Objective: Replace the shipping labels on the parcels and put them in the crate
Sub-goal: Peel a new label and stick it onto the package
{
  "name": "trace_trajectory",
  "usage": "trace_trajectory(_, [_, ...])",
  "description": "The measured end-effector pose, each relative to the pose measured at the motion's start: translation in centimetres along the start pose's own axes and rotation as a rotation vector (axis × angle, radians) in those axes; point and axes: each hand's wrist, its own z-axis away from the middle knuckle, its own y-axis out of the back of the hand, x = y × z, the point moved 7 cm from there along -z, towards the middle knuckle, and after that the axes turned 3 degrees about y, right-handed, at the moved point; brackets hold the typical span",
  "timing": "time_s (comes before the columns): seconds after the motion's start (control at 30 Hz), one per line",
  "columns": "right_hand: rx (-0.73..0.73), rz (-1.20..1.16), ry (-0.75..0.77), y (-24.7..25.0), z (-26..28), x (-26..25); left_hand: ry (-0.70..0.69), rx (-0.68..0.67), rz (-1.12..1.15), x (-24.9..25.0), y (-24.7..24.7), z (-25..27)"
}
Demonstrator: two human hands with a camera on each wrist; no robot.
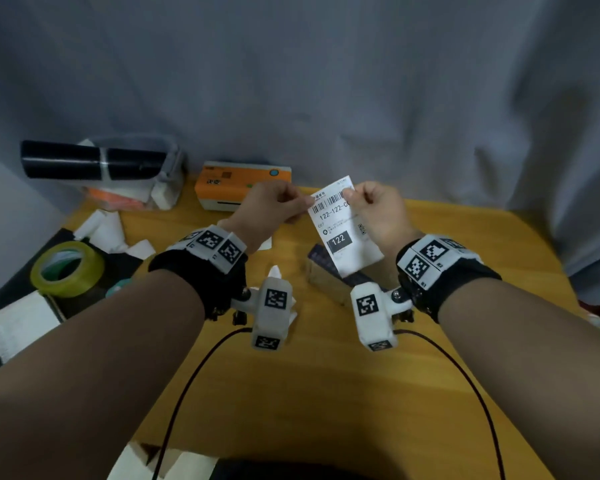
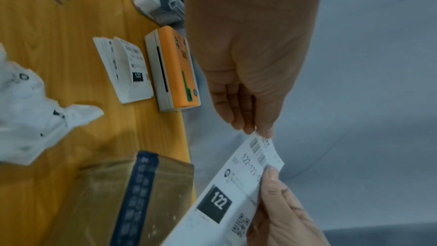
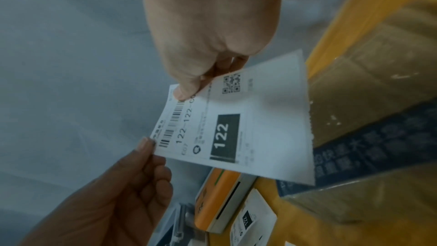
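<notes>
A white shipping label (image 1: 343, 230) printed "122" hangs in the air between both hands. My left hand (image 1: 303, 202) pinches its top left corner, and my right hand (image 1: 352, 195) pinches its top right edge. In the wrist views the label (image 2: 236, 184) (image 3: 248, 128) shows its barcode side, held by my left hand (image 2: 257, 130) and my right hand (image 3: 187, 91). Under it, a brown cardboard parcel (image 1: 323, 280) with dark blue tape lies on the yellow table (image 1: 447, 341). The grey crate (image 1: 174, 157) stands at the back left.
An orange label printer (image 1: 243, 185) sits at the table's back edge with a stack of printed labels (image 2: 127, 70) in front of it. Crumpled white backing paper (image 2: 35, 115) and a yellow-green tape roll (image 1: 66, 270) lie to the left. A black roll (image 1: 90, 161) lies across the crate.
</notes>
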Motion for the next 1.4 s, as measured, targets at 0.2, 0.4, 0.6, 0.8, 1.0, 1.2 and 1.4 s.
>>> trace_trajectory(0.2, [0.209,0.266,0.261,4.4,2.0,-2.0,-0.017,0.02,0.217,2.3,-3.5,1.0])
trace_trajectory(0.4, [0.041,-0.104,0.256,3.7,3.3,-1.7,-0.039,-0.07,0.405,3.2,-6.7,1.7])
trace_trajectory(0.6, [0.006,-0.239,0.23,3.3,3.6,-1.1,-0.011,-0.119,0.387,3.0,-6.9,2.1])
trace_trajectory(0.8, [-0.004,-0.232,0.214,2.0,3.2,-1.7,-0.001,-0.126,0.363,2.7,-5.3,1.5])
trace_trajectory(1.0, [0.009,-0.227,0.184,0.3,2.6,-1.6,-0.03,-0.135,0.317,2.0,-3.8,0.6])
trace_trajectory(1.2, [0.005,-0.197,0.158,-0.6,2.0,-1.5,-0.065,-0.138,0.228,1.6,-3.1,-0.3])
trace_trajectory(1.4, [-0.024,-0.175,0.106,-0.8,1.5,-1.5,-0.078,-0.118,0.178,1.4,-3.1,-1.4])
